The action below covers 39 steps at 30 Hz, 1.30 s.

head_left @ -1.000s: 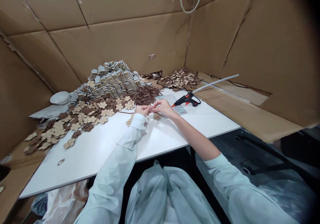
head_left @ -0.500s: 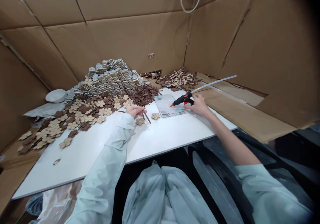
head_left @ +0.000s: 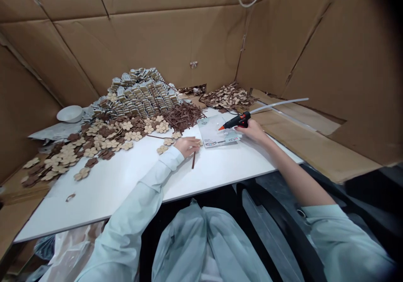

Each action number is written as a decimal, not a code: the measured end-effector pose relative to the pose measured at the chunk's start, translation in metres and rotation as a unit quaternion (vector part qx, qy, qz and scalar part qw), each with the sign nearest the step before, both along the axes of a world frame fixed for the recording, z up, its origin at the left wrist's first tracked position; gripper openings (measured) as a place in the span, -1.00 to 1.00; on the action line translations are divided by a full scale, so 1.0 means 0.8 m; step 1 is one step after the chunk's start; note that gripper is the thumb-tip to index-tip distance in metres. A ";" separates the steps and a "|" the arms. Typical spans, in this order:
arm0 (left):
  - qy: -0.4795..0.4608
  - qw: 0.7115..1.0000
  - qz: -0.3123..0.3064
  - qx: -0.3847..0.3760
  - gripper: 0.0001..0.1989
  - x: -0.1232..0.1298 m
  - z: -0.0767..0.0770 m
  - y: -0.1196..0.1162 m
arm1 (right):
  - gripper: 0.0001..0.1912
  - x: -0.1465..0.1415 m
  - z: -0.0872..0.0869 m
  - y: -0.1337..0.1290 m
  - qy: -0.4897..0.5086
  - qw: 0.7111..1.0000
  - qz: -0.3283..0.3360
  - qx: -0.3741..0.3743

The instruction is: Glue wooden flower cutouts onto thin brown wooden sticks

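My right hand [head_left: 254, 131] is wrapped round the grip of a black and orange glue gun [head_left: 236, 121], its orange nozzle pointing left over a printed clear sheet [head_left: 211, 138]. A long whitish glue stick [head_left: 280, 104] juts out of the gun's back. My left hand [head_left: 187, 146] is closed, with a thin brown strip [head_left: 193, 160] sticking out below its fingers. A beige flower partly shows at the fingertips; whether they touch it I cannot tell. Just left of this hand lie a few beige flower pieces [head_left: 162, 149] on the white table [head_left: 132, 185].
A pile of beige and brown flower pieces [head_left: 67, 158] spreads over the left. Behind it rise stacked silvery packets [head_left: 141, 95] and a white bowl [head_left: 69, 114]. Brown strips [head_left: 183, 117] and a mixed heap [head_left: 229, 96] lie at the back. Cardboard walls [head_left: 151, 38] enclose the table.
My left hand has moved right, towards the printed sheet; one brown strip shows below it where two hung before. Beige flowers now lie to its left. The glue gun has shifted slightly right.
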<state>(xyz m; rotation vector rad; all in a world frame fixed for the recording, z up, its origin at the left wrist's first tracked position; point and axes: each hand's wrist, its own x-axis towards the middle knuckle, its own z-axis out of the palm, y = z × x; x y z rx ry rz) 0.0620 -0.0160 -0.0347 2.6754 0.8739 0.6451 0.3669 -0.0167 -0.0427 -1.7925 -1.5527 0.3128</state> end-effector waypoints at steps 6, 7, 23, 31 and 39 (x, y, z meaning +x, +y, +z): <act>0.086 0.996 -0.018 0.001 -0.80 -0.005 -0.018 0.005 | -0.68 -0.006 0.008 -0.001 -0.108 0.992 -0.070 -0.016; 0.084 0.996 -0.023 -0.001 -0.80 -0.008 -0.018 0.005 | -0.70 -0.007 0.008 0.000 -0.110 0.991 -0.079 -0.016; -0.015 0.997 -0.059 -0.039 -0.84 -0.004 -0.009 -0.009 | -0.67 -0.017 0.012 0.006 -0.126 0.985 -0.113 -0.040; 0.134 0.991 0.013 0.006 -0.64 0.108 -0.027 -0.026 | -0.65 -0.018 0.007 0.011 -0.157 0.979 -0.109 -0.068; 0.209 0.977 0.039 0.017 -0.64 0.132 -0.036 -0.027 | -0.74 -0.013 0.015 0.013 -0.096 0.990 -0.098 -0.042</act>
